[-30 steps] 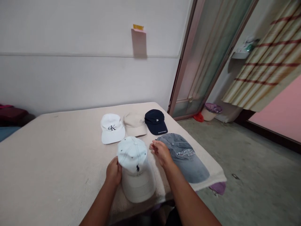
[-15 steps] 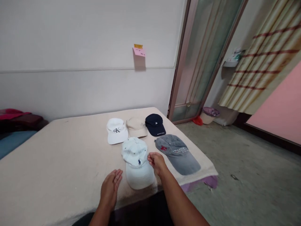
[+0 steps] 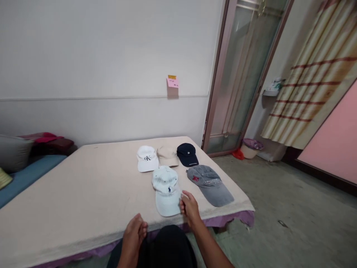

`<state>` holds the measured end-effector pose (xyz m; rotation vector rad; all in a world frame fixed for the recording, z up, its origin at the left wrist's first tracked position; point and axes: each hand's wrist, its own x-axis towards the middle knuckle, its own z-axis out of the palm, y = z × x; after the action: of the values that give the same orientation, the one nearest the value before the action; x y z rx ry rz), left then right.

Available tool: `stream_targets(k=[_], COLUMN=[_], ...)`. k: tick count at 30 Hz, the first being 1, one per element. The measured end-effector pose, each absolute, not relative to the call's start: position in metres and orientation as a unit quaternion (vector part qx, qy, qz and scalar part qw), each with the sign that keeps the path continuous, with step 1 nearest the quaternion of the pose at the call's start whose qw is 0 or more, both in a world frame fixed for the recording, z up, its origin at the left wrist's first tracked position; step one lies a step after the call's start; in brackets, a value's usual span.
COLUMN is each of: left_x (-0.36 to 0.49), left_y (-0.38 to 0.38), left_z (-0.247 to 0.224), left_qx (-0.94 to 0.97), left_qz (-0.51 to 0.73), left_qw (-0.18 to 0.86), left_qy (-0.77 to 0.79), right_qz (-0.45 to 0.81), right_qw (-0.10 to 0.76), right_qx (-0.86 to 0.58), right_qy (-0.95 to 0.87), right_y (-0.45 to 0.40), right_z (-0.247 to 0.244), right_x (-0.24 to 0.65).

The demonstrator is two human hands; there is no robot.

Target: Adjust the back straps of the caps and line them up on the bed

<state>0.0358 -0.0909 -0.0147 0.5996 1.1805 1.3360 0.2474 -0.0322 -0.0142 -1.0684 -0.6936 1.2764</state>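
Note:
A pale blue baseball cap (image 3: 165, 180) with a small dark blue emblem lies nearest me, its brim toward the bed's front edge. Just beside the right side of that brim is my right hand (image 3: 190, 208), loosely curled with thumb and fingers apart; whether the fingertips touch the brim I cannot tell. My left hand (image 3: 134, 232) hovers at the bed edge, left of the cap, half open and holding nothing. Behind lie a white cap (image 3: 147, 163) with black letters, a beige cap (image 3: 166, 156) and a navy cap (image 3: 187, 154). A grey cap (image 3: 209, 186) rests to the right.
The caps lie on a bed with a cream cover (image 3: 111, 186). A pillow (image 3: 13, 152) and dark red bundle (image 3: 60, 145) are at the left. A pink note (image 3: 173, 82) hangs on the wall. To the right stand a glass door (image 3: 231, 93), a bin (image 3: 251, 149) and a curtain (image 3: 304, 96).
Both hands have drawn back toward me from the pale blue cap's sides, their fingers more curled. The view has tilted up and shifted slightly left; the caps keep their places on the bed.

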Motion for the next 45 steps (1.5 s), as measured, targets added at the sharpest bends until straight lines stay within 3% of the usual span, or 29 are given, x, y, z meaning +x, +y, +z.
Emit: stream_targets(k=[3, 7, 12, 31, 37, 41, 45], left_x=[0.031, 0.028, 0.028, 0.034, 0.011, -0.002, 0.0], left_y=[-0.099, -0.113, -0.128, -0.132, -0.122, -0.11, -0.093], left_z=[0.059, 0.154, 0.197, 0.21, 0.195, 0.174, 0.108], left_qx=[0.367, 0.479, 0.481, 0.428, 0.496, 0.521, 0.535], left_qz=[0.617, 0.682, 0.706, 0.743, 0.697, 0.66, 0.573], left_qw=[0.499, 0.329, 0.263, 0.307, 0.247, 0.255, 0.336], left_qy=[0.486, 0.444, 0.448, 0.413, 0.455, 0.477, 0.522], right_qz=[0.547, 0.433, 0.312, 0.296, 0.28, 0.294, 0.352], right_qw=[0.621, 0.632, 0.633, 0.638, 0.628, 0.625, 0.569], right_qx=[-0.429, -0.337, -0.341, -0.34, -0.363, -0.375, -0.428], right_qy=[-0.361, -0.548, -0.621, -0.625, -0.63, -0.619, -0.608], right_y=[-0.042, -0.059, -0.08, -0.099, -0.096, -0.086, -0.065], right_z=[0.044, 0.134, 0.19, 0.211, 0.206, 0.184, 0.116], right_x=[0.218, 0.189, 0.187, 0.198, 0.178, 0.164, 0.149])
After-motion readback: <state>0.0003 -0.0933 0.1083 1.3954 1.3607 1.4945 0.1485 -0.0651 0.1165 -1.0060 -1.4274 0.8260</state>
